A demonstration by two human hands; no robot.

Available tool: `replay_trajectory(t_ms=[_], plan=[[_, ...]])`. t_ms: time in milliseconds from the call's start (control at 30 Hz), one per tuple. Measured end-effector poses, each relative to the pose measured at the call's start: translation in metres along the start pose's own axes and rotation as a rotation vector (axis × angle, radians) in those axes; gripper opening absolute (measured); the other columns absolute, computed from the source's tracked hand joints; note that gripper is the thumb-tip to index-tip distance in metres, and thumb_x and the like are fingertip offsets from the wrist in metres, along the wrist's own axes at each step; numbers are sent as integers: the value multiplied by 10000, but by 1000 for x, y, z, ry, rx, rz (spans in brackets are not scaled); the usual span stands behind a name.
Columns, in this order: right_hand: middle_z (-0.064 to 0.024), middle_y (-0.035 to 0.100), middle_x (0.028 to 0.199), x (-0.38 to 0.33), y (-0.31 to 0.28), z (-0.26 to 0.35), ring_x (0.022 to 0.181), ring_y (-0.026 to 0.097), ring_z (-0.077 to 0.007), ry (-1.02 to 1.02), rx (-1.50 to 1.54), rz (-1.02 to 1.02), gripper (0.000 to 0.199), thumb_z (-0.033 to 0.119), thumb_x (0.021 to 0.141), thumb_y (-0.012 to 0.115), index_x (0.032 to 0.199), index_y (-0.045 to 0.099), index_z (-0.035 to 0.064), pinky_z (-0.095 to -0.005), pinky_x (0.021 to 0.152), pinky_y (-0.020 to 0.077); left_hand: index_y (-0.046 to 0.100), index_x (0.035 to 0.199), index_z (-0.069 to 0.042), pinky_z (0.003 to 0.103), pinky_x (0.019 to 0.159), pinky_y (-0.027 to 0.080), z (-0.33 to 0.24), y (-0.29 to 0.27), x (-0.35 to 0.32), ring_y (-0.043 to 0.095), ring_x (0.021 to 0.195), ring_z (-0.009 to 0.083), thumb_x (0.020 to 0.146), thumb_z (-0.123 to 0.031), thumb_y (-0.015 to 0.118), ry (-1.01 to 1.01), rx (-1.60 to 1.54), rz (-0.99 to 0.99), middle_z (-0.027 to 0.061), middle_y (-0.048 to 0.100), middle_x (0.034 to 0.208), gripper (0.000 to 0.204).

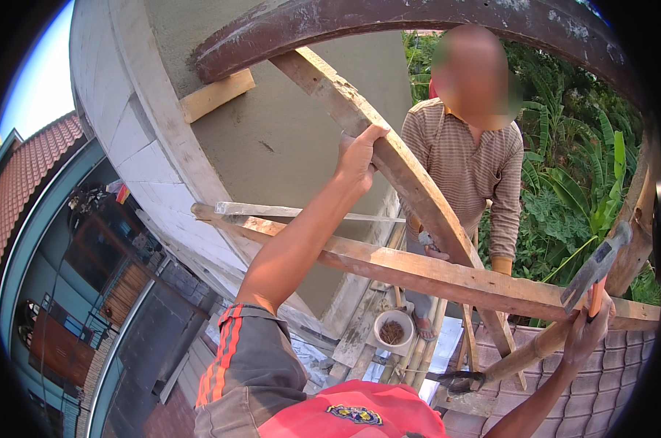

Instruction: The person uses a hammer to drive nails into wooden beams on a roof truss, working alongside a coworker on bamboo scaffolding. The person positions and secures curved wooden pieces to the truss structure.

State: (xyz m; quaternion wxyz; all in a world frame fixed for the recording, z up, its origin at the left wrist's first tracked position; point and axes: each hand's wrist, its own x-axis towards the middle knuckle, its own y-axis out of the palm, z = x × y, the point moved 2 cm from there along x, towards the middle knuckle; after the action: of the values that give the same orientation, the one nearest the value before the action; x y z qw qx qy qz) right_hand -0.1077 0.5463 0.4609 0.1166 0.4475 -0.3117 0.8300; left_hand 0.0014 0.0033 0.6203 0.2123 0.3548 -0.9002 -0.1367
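Observation:
My left hand (359,155) is raised and grips a slanted wooden plank (410,182) that runs diagonally down to the right. My right hand (587,332) is closed on the orange handle of a hammer (597,266), its grey head pointing up and right, just above a horizontal wooden beam (418,271). A second person in a striped long-sleeved shirt (465,164) stands behind the plank, facing me, with one hand (436,252) low by the beam.
A grey plastered wall (286,139) with white block edging rises on the left. A rusty curved bar (359,22) arcs overhead. Below lie a small bowl of nails (393,330), bamboo poles (418,350) and roof tiles (608,372). Green plants fill the right background.

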Motion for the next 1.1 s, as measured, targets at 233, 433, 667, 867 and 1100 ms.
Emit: replay_trajectory(t_ms=[233,433,667,867,1100], plan=[[-185,678,1343,0,2,-3,1298,573,-373,-11,-23,-32,401,12,1000,611,1399,626,-17,-472,1136,434,599,1277,-56,416,1057,472,6,-17,13,606,1145,208,834,-157,855,18,-27,80,54,630,1192,521],[-171,725,1274,2,-14,-4,1207,640,-349,-105,-26,-108,373,-13,1008,604,1377,656,6,-442,1052,500,669,1190,-19,361,1056,451,10,-3,24,608,1112,163,820,-92,886,107,-120,104,35,645,1129,435],[-134,787,1083,15,-1,43,952,758,-256,-167,-63,-121,230,175,1050,717,1240,645,68,-387,923,577,645,1230,29,447,1154,492,5,-17,26,649,1185,281,864,-48,859,105,-98,-24,115,663,1204,430],[-112,767,999,8,-11,14,891,722,-177,-90,-51,-168,301,90,980,738,1266,676,18,-339,848,574,608,1301,64,461,1205,463,9,-24,60,624,1261,316,885,-30,831,75,-73,40,159,642,1284,481],[-127,794,1051,9,-1,16,959,737,-171,-42,-23,-147,255,139,1026,745,1241,683,18,-332,918,571,583,1336,73,463,1214,459,8,-39,73,614,1287,332,916,-21,794,38,-28,16,170,643,1313,479]])
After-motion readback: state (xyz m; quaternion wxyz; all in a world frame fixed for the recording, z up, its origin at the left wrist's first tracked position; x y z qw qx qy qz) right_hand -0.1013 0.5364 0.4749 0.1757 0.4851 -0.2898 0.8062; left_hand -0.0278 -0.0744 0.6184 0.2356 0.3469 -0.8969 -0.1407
